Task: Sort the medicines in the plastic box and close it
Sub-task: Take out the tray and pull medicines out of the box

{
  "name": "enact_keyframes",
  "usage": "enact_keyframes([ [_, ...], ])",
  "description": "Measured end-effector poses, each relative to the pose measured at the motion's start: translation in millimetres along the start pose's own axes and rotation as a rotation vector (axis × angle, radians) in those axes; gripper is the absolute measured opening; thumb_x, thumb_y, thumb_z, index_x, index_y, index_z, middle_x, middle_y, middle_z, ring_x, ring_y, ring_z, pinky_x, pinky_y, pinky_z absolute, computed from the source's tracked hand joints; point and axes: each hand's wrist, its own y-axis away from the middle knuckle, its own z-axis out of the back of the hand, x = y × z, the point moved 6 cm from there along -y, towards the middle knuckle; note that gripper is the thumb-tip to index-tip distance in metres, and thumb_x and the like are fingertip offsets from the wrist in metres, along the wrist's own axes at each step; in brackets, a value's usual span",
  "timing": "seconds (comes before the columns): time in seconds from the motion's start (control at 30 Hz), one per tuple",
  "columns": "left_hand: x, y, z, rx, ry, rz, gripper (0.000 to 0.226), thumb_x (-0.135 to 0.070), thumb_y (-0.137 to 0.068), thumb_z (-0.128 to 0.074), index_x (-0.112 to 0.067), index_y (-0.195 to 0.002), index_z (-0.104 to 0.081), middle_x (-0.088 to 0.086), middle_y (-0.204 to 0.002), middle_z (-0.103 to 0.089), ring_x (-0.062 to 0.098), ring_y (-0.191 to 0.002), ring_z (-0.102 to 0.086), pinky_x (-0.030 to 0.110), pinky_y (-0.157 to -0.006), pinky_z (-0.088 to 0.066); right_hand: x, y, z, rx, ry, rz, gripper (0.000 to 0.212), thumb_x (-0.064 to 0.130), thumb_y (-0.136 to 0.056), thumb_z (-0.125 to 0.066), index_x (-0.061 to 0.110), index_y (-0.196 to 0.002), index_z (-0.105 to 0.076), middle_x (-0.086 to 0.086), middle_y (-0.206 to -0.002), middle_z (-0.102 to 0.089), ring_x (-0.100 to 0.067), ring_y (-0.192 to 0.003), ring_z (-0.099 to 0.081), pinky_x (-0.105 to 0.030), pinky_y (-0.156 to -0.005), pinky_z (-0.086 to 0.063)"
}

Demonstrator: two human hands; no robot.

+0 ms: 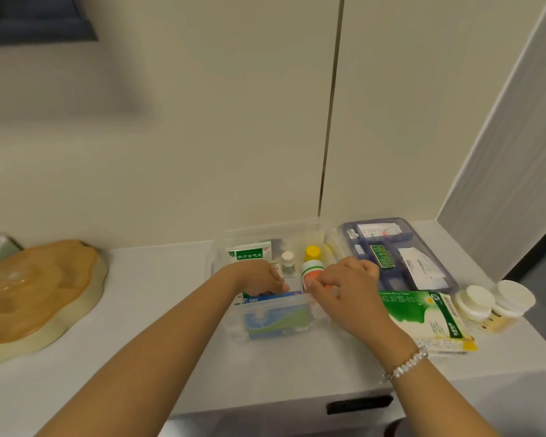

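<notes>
Two hands: both inside the clear box (224, 257) on the surface (158, 279)
Left hand (262, 279): grip curled on a blue carton (275, 298)
Right hand (344, 282): grip pinching an orange-and-green bottle (311, 271)
Tray (451, 279): purple, just right of the box, holding packets
Jars (473, 301): two, white-lidded, far right

Open clear plastic box (224, 323) holds upright medicine bottles (312, 253) and cartons (278, 321).

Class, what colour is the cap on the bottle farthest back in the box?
Yellow cap, head view.
</notes>
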Motion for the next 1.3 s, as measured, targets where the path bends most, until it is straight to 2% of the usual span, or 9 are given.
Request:
enact_keyframes([
  [0.07, 1, -1, 0, -0.009, -0.02, -0.005, 0.037, -0.043, -0.087, -0.055, -0.008, -0.081, -0.066, 0.023, -0.091, -0.06, 0.034, -0.086, -0.056, 0.038, -0.087, -0.043, -1, 1, 1, 0.039, -0.019, 0.038, 0.04, 0.047, -0.087, -0.046, 0.02, -0.066, -0.065, 0.007, -0.072, -0.063, -0.011, -0.088, -0.041, -0.025, -0.076, -0.009],
  [0.13, 3, -4, 1, -0.013, 0.006, -0.005, 0.035, -0.041, -0.085, -0.059, -0.013, -0.104, -0.069, 0.014, -0.114, -0.064, 0.03, -0.108, -0.056, 0.034, -0.094, -0.041, -3, 3, 4, 0.082, -0.094, 0.062, 0.037, 0.049, -0.085, -0.052, 0.019, -0.069, -0.068, 0.008, -0.075, -0.063, -0.009, -0.091, -0.04, -0.024, -0.077, -0.009],
  [0.2, 5, -7, 1, -0.016, 0.025, -0.01, 0.032, -0.036, -0.083, -0.063, -0.022, -0.11, -0.068, 0.004, -0.119, -0.065, 0.022, -0.109, -0.056, 0.028, -0.091, -0.039, -3, 5, 6, 0.114, -0.183, 0.074, 0.028, 0.048, -0.082, -0.057, 0.025, -0.074, -0.071, 0.013, -0.08, -0.062, -0.007, -0.095, -0.039, -0.023, -0.08, -0.01],
  [0.53, 12, 11, 56, -0.429, 0.634, -0.114, 0.023, -0.022, -0.08, -0.07, -0.017, -0.102, -0.071, 0.002, -0.087, -0.069, 0.006, -0.063, -0.062, 0.015, -0.055, -0.052, 1, 1, 3, 0.063, -0.179, 0.049, 0.023, 0.049, -0.079, -0.06, 0.031, -0.084, -0.073, 0.021, -0.079, -0.055, -0.004, -0.095, -0.035, -0.021, -0.077, -0.008],
  [0.7, 7, 42, 89, -0.586, 0.704, -0.199, 0.02, -0.021, -0.084, -0.064, -0.017, -0.102, -0.071, 0.003, -0.087, -0.071, 0.005, -0.064, -0.063, 0.016, -0.059, -0.051, -1, -13, 1, 0.044, -0.192, 0.029, 0.018, 0.042, -0.081, -0.061, 0.032, -0.087, -0.074, 0.016, -0.084, -0.056, -0.006, -0.097, -0.037, -0.024, -0.078, -0.01],
  [1.0, 1, 113, 84, -0.673, 0.812, -0.282, 0.005, -0.023, -0.076, -0.072, -0.026, -0.074, -0.075, -0.012, -0.069, -0.074, 0.0, -0.062, -0.065, 0.014, -0.058, -0.051, -4, -7, 8, 0.007, -0.358, -0.058, 0.015, 0.026, -0.079, -0.068, 0.025, -0.093, -0.074, 0.006, -0.104, -0.065, -0.016, -0.119, -0.047, -0.044, -0.106, -0.029],
  [1.07, 4, 125, 69, -0.635, 0.865, -0.248, 0.003, -0.025, -0.074, -0.074, -0.024, -0.072, -0.076, -0.008, -0.066, -0.074, 0.005, -0.06, -0.067, 0.016, -0.055, -0.053, -4, 2, 16, -0.034, -0.406, -0.072, 0.017, 0.026, -0.081, -0.067, 0.026, -0.097, -0.073, 0.001, -0.11, -0.064, -0.013, -0.118, -0.046, -0.038, -0.103, -0.034],
  [1.17, 8, 137, 38, -0.555, 0.882, -0.181, 0.007, -0.026, -0.071, -0.076, -0.025, -0.064, -0.076, -0.006, -0.063, -0.074, 0.006, -0.056, -0.068, 0.015, -0.051, -0.053, 4, 19, 30, -0.053, -0.595, -0.054, 0.015, 0.023, -0.085, -0.062, 0.028, -0.094, -0.072, 0.01, -0.088, -0.07, 0.002, -0.089, -0.056, -0.013, -0.08, -0.041],
  [1.3, 13, 134, -10, -0.46, 0.86, -0.111, 0.009, -0.025, -0.07, -0.077, -0.027, -0.061, -0.075, -0.008, -0.062, -0.074, 0.008, -0.057, -0.069, 0.016, -0.051, -0.054, 13, 37, 22, 0.262, -0.85, -0.133, 0.022, 0.029, -0.09, -0.051, 0.023, -0.1, -0.07, 0.003, -0.077, -0.073, -0.007, -0.055, -0.06, -0.016, -0.048, -0.044],
])
